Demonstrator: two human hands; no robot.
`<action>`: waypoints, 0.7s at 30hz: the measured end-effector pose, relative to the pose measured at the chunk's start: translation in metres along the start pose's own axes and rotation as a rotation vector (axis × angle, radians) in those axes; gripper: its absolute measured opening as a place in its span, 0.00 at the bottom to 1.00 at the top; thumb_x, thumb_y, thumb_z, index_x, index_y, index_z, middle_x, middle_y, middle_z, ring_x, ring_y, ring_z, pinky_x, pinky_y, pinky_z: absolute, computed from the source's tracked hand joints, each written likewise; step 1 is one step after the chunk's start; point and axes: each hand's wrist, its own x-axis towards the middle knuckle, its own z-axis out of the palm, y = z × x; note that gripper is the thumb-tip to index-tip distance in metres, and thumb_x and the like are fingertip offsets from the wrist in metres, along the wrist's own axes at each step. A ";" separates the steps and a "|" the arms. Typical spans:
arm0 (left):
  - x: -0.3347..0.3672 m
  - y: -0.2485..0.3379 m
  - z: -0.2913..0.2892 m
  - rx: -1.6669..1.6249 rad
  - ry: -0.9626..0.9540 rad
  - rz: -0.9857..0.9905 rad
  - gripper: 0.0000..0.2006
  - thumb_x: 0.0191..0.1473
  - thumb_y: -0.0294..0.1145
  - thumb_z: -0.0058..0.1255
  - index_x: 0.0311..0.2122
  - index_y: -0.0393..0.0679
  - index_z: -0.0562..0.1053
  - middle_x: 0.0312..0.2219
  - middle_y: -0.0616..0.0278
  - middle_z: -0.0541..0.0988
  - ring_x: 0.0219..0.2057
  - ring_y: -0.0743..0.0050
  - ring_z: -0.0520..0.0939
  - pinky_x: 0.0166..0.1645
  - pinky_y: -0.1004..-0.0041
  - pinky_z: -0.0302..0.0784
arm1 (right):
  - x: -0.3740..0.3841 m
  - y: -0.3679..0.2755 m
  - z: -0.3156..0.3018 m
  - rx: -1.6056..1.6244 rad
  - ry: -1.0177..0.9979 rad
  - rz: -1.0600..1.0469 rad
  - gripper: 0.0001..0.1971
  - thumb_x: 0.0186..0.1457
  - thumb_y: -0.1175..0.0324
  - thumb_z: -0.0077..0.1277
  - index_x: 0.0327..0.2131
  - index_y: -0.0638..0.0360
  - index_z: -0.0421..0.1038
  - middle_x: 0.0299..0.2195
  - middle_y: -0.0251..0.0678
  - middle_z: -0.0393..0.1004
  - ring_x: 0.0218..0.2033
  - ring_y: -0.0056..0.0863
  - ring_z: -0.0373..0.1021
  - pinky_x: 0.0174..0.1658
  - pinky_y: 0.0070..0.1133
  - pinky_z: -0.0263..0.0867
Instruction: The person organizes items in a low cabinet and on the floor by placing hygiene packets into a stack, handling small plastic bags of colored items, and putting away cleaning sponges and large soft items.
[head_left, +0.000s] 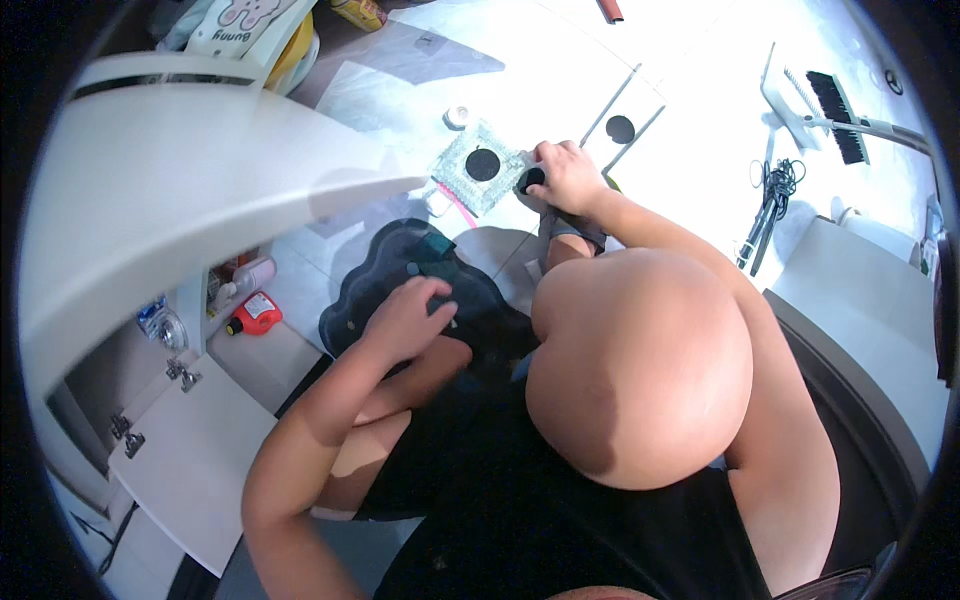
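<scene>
While your right hand (568, 178) grips a dark round piece (531, 182) beside the patterned square (492, 195), presumably steadying it though shadow obscures the contact, your left hand (405, 318) hangs, fingers loosely parted, above the dark mat (370, 270), a white counter (250, 180) bounding its left, pale floor (690, 85) extending rightward.

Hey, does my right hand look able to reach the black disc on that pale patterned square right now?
Probably yes: the right hand is just beside the pale patterned square, and nothing covers the black disc. A dark object at the fingertips might get in the way.
</scene>
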 end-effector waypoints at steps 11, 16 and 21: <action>0.205 0.029 0.028 0.249 0.771 0.000 0.31 0.57 0.42 0.61 0.63 0.49 0.66 0.57 0.55 0.74 0.59 0.52 0.72 0.62 0.57 0.69 | 0.012 0.066 -0.036 0.296 0.157 0.305 0.15 0.53 0.60 0.52 0.37 0.61 0.80 0.41 0.50 0.78 0.46 0.54 0.71 0.53 0.41 0.67; 0.223 0.044 0.016 0.395 0.418 -0.112 0.35 0.54 0.44 0.64 0.66 0.55 0.65 0.59 0.60 0.74 0.62 0.56 0.70 0.64 0.56 0.67 | -0.004 0.123 -0.042 -0.285 0.422 0.487 0.17 0.52 0.58 0.54 0.43 0.54 0.79 0.51 0.38 0.75 0.57 0.41 0.66 0.60 0.42 0.60; 0.224 -0.007 0.019 0.246 0.518 0.029 0.29 0.55 0.33 0.61 0.62 0.50 0.68 0.57 0.56 0.76 0.56 0.54 0.76 0.62 0.58 0.70 | 0.010 0.107 -0.038 -0.305 0.259 0.561 0.22 0.50 0.60 0.62 0.50 0.47 0.76 0.49 0.34 0.77 0.56 0.39 0.67 0.61 0.40 0.56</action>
